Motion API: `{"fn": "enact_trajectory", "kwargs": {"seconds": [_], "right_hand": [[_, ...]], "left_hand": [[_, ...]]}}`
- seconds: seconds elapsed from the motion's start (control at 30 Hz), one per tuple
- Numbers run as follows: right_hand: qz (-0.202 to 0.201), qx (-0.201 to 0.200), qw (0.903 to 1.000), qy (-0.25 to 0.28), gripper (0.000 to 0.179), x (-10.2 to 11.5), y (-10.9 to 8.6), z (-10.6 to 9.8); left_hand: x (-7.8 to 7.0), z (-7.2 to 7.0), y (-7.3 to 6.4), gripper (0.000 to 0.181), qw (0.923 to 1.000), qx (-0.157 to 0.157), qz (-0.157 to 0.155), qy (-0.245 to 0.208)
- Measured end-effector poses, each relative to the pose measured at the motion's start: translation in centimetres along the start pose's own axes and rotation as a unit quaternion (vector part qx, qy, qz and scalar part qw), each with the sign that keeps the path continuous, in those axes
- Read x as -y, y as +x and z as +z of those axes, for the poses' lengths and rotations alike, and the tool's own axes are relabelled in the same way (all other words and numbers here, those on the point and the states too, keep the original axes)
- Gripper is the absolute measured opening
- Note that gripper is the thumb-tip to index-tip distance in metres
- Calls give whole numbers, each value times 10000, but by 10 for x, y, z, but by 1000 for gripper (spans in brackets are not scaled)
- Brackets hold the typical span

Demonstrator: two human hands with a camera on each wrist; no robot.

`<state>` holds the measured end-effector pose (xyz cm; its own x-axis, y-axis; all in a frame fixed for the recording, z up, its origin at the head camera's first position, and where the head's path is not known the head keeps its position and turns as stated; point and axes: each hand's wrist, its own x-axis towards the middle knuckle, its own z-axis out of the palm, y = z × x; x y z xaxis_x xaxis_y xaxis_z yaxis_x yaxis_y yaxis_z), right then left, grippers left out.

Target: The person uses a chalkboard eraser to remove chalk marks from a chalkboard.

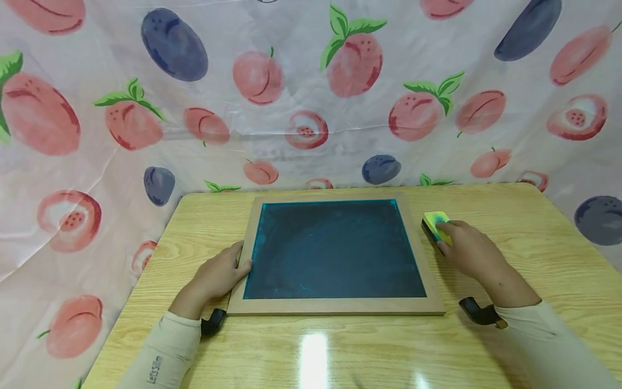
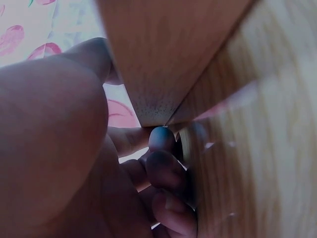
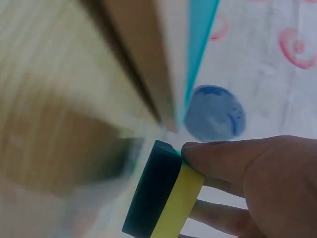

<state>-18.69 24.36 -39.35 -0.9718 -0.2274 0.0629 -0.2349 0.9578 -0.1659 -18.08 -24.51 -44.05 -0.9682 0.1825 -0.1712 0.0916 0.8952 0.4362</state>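
Observation:
A framed chalkboard [image 1: 335, 248] lies on the table, its dark surface edged in blue with faint smudges and a small chalk mark near the bottom. My left hand [image 1: 220, 273] holds the left side of its wooden frame [image 1: 335, 306], thumb on top. In the left wrist view the curled fingers [image 2: 166, 168] are at the frame's side, close over the tabletop. To the right of the board, my right hand [image 1: 473, 251] grips a yellow board eraser [image 1: 433, 218] with a black underside. The right wrist view shows the eraser's dark pad [image 3: 153, 191] tilted towards the tabletop.
The light wood-grain table [image 1: 491, 210] extends around the board. Behind it hangs a white cloth [image 1: 286, 40] printed with peaches and dark blue fruit. Black wrist mounts [image 1: 478, 312] sit by both sleeves.

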Motion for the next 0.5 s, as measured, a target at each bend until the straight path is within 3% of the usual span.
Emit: {"fn": "enact_trajectory", "kwargs": {"seconds": [0.2, 0.5], "right_hand": [[35, 285, 9995, -112, 49, -3, 2, 11], [28, 378, 9991, -168, 51, -5, -1, 13]], "left_hand": [[-1, 0, -1, 66, 10000, -23, 13, -73], [-2, 2, 2, 66, 9999, -117, 25, 0]]}}
